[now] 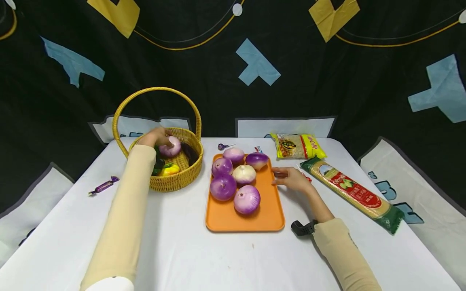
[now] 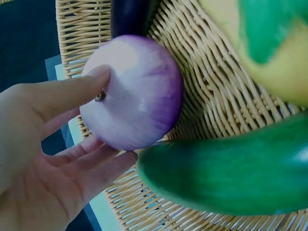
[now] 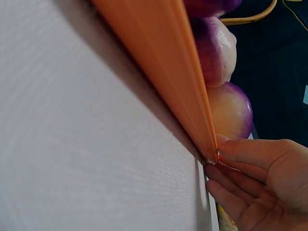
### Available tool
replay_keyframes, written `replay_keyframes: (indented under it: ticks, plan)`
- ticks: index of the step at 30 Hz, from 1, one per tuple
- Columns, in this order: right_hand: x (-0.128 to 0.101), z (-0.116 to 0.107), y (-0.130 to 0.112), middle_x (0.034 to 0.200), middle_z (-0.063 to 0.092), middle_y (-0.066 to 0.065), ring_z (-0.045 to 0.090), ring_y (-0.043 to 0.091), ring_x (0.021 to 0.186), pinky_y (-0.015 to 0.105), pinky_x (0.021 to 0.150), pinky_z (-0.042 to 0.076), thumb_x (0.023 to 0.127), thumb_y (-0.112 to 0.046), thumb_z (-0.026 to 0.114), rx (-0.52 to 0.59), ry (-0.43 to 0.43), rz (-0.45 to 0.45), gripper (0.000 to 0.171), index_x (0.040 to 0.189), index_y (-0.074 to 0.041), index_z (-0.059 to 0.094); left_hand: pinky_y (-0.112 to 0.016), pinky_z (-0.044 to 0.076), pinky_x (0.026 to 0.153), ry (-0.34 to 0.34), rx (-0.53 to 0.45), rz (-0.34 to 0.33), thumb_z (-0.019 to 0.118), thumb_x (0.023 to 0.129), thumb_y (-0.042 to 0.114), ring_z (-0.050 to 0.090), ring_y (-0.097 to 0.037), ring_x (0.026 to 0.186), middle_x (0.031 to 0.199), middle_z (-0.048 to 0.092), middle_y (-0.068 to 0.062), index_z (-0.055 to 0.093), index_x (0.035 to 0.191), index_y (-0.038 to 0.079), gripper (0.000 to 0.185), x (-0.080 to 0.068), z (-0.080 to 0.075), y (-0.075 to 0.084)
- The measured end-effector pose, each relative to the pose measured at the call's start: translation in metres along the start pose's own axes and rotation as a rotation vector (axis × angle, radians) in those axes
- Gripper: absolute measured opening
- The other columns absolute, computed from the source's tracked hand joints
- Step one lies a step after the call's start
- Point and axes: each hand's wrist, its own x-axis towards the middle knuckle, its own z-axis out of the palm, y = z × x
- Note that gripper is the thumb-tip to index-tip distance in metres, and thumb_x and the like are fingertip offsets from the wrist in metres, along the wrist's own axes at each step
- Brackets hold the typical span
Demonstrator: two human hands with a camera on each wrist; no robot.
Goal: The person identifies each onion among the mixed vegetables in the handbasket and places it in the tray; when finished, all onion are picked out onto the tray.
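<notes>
My left hand (image 1: pixel 155 137) is inside the wicker basket (image 1: pixel 171 184) and grips a purple-white onion (image 2: pixel 132 94). Its thumb lies on top of the onion, its other fingers lower down. Beside that onion in the left wrist view are a green cucumber (image 2: pixel 231 168), a dark eggplant (image 2: pixel 130 17) and part of a yellow vegetable (image 2: pixel 274 72). At the orange tray (image 1: pixel 267 210), my right hand (image 1: pixel 293 179) pinches the right rim between thumb and fingers. Several onions, such as a purple one (image 1: pixel 223 187) and a whitish one (image 1: pixel 244 174), sit on the tray.
At the back right lies a yellow food bag (image 1: pixel 298 146), with a long pasta packet (image 1: pixel 349 190) in front of it. A purple-wrapped candy (image 1: pixel 104 186) is left of the basket. The basket's tall handle (image 1: pixel 156 89) arches above it. A lollipop (image 1: pixel 223 146) lies behind the tray.
</notes>
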Motion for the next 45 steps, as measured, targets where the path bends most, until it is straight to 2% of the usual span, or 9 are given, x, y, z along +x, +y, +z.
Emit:
replay_keyframes:
  ticks: [5,8,12,16,23,27,32,37,45]
  plan:
    - [0.002,0.002,0.0,0.132,0.054,0.024,0.053,0.037,0.121,0.046,0.103,0.04,0.088,-0.013,0.07,0.032,-0.008,0.042,0.056,0.136,0.006,0.049,-0.054,0.036,0.102,-0.005,-0.009,0.012,0.069,0.088,0.016,0.043,-0.039,0.112,0.131,0.045,-0.031,0.045,0.133,-0.004,0.055,-0.006,-0.001,0.0]
    - [0.003,0.004,0.0,0.132,0.054,0.023,0.053,0.036,0.122,0.046,0.103,0.04,0.088,-0.012,0.07,0.022,-0.012,0.058,0.055,0.136,0.006,0.049,-0.055,0.039,0.1,0.018,0.0,0.078,0.069,0.088,0.017,0.046,-0.042,0.113,0.13,0.046,-0.033,0.046,0.133,-0.007,0.056,-0.013,-0.004,0.002]
    - [0.003,0.004,-0.001,0.132,0.055,0.023,0.053,0.036,0.121,0.045,0.103,0.041,0.089,-0.012,0.07,0.004,0.0,0.064,0.054,0.136,0.006,0.05,-0.057,0.042,0.096,0.114,-0.009,0.189,0.07,0.087,0.019,0.048,-0.045,0.112,0.127,0.049,-0.034,0.049,0.131,-0.007,0.055,-0.027,-0.011,0.008]
    - [0.003,0.003,-0.003,0.132,0.054,0.023,0.053,0.036,0.122,0.046,0.103,0.04,0.089,-0.011,0.069,0.004,0.002,0.062,0.054,0.136,0.005,0.05,-0.056,0.045,0.092,0.195,-0.035,0.265,0.073,0.086,0.022,0.05,-0.044,0.111,0.127,0.051,-0.031,0.052,0.131,-0.001,0.054,-0.051,-0.016,0.016]
    - [0.003,0.0,-0.002,0.132,0.055,0.021,0.052,0.036,0.122,0.048,0.105,0.038,0.089,-0.016,0.07,-0.025,0.002,0.092,0.056,0.137,0.002,0.05,-0.053,0.046,0.093,0.234,-0.059,0.395,0.076,0.084,0.029,0.054,-0.036,0.109,0.124,0.059,-0.018,0.056,0.13,0.006,0.055,-0.103,-0.009,0.048]
    - [0.003,-0.001,0.001,0.132,0.054,0.022,0.053,0.036,0.122,0.047,0.104,0.038,0.089,-0.014,0.07,-0.02,0.008,0.091,0.055,0.137,0.003,0.05,-0.049,0.047,0.093,0.197,-0.089,0.53,0.076,0.083,0.024,0.058,-0.03,0.107,0.119,0.063,-0.011,0.059,0.127,0.009,0.049,-0.128,0.015,0.072]
    - [0.002,-0.001,0.004,0.133,0.054,0.023,0.053,0.036,0.121,0.046,0.104,0.039,0.089,-0.015,0.07,-0.011,0.001,0.082,0.056,0.137,0.004,0.049,-0.039,0.053,0.083,0.13,-0.119,0.679,0.08,0.08,0.028,0.062,-0.02,0.098,0.114,0.067,-0.002,0.064,0.121,0.012,0.047,-0.148,0.065,0.099]
    - [0.003,-0.001,0.005,0.133,0.052,0.026,0.052,0.038,0.122,0.046,0.103,0.04,0.089,-0.011,0.07,0.028,-0.008,0.043,0.055,0.135,0.008,0.049,-0.03,0.056,0.073,0.046,-0.135,0.733,0.08,0.079,0.028,0.06,-0.016,0.093,0.109,0.067,-0.001,0.065,0.119,0.01,0.046,-0.155,0.108,0.117]
    - [0.005,0.001,0.005,0.134,0.052,0.024,0.052,0.037,0.123,0.044,0.102,0.041,0.088,-0.009,0.07,0.055,-0.012,0.059,0.055,0.136,0.007,0.049,-0.037,0.048,0.094,0.1,-0.063,0.738,0.081,0.078,0.023,0.059,-0.021,0.109,0.119,0.064,-0.005,0.064,0.12,0.01,0.047,-0.15,0.143,0.128]
